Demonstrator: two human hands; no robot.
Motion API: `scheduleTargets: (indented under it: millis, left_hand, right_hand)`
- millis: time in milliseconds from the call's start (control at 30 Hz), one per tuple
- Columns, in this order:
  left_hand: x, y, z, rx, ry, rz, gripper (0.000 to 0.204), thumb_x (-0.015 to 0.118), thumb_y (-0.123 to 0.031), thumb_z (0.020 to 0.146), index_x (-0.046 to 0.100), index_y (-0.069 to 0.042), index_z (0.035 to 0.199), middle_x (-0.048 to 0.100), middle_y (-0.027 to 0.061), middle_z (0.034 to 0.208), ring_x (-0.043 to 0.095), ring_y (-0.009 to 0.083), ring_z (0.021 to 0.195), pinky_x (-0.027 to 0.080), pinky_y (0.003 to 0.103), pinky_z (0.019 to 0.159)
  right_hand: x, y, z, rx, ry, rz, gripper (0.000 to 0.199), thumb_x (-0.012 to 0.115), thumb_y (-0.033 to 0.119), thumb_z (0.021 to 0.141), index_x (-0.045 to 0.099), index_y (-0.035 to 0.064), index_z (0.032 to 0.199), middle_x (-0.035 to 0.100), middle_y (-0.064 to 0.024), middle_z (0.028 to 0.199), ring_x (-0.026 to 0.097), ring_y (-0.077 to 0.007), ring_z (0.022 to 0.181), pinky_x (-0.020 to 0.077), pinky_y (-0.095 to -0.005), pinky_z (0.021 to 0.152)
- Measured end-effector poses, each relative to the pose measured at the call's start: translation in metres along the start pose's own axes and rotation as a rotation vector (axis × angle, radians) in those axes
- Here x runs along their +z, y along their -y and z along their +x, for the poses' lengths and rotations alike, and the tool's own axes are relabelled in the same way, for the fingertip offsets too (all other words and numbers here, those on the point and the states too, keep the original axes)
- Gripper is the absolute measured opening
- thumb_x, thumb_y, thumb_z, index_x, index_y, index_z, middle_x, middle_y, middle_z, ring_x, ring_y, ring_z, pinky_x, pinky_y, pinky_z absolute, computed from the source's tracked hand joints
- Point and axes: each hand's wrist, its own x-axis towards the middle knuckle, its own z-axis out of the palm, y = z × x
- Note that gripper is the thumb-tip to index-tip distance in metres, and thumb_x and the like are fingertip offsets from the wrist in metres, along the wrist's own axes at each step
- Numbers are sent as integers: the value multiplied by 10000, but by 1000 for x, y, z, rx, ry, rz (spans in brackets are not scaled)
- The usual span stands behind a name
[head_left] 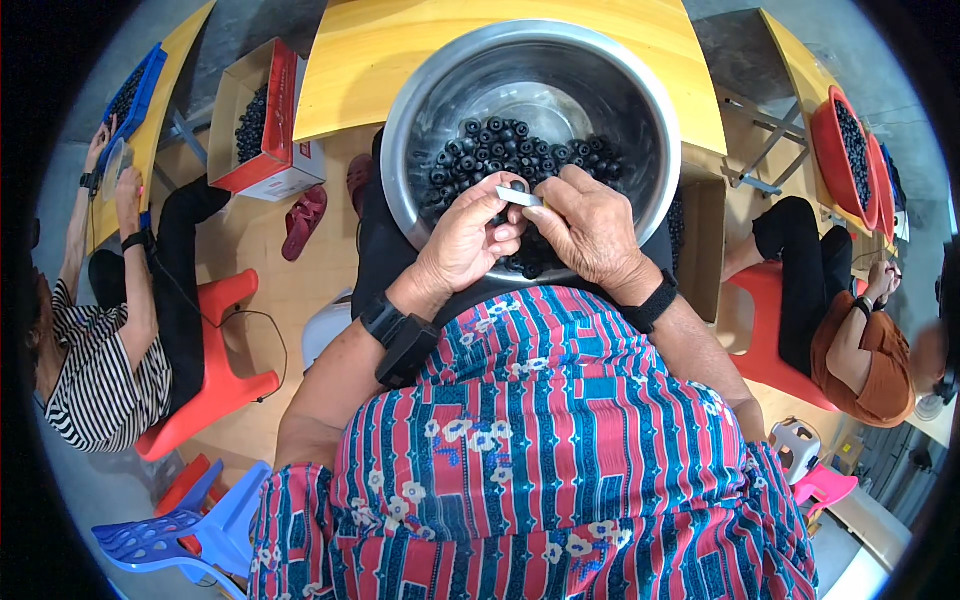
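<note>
A wide metal bowl (394, 150) sits at my lap against the table edge, with many small black ring-shaped parts (500, 150) heaped in it. Above the near side of the heap, my left hand (465, 235) pinches one small black part (518, 186) between thumb and fingers. My right hand (590, 225) is closed on a knife with a short flat pale blade (515, 196); its handle is hidden in the fist. The blade lies against or just in front of the held part; whether it touches cannot be made out.
A yellow table (350, 75) stands ahead. A red-and-white carton (268, 155) of black parts is at left; a brown cardboard box (703, 240) is at right. People work on both sides, near a blue tray (150, 75) and red basins (830, 140). A red slipper (303, 222) lies on the floor.
</note>
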Motion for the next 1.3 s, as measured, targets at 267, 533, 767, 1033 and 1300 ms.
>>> scheduleTargets:
  millis: [267,533,767,1033,1300]
  left_hand:
    - [0,1,0,-5,-6,-13,173,503,-192,983,503,-79,1113,474,1,854,402,53,656,343,177,564]
    - [2,-1,-1,-26,13,7,174,505,-204,981,506,-81,1104,456,-9,837,401,49,658,341,176,572]
    - [0,1,3,4,-21,-11,151,494,-204,990,509,-95,1092,458,-9,823,405,53,667,334,176,547]
    - [2,0,2,-23,81,-27,167,501,-235,994,497,-77,1048,437,-6,820,390,63,660,322,174,527]
    - [6,1,0,28,-2,17,152,461,-226,1013,497,-86,1057,436,-6,844,376,54,653,320,165,527]
  right_hand:
    - [1,0,0,15,-13,-13,218,650,294,861,605,82,835,525,-107,753,582,-327,671,463,-421,574]
    - [3,-2,-1,0,-19,29,210,638,290,870,607,87,829,530,-109,743,582,-329,673,462,-419,578]
    - [5,-3,2,92,-2,8,224,595,286,897,598,79,810,555,-124,754,584,-342,695,460,-427,588]
    - [11,-22,5,170,-39,-115,243,577,284,908,565,59,817,578,-161,772,577,-389,739,450,-470,638]
    - [15,-22,2,272,-151,412,185,605,197,913,649,20,938,636,-158,855,633,-304,806,482,-354,735]
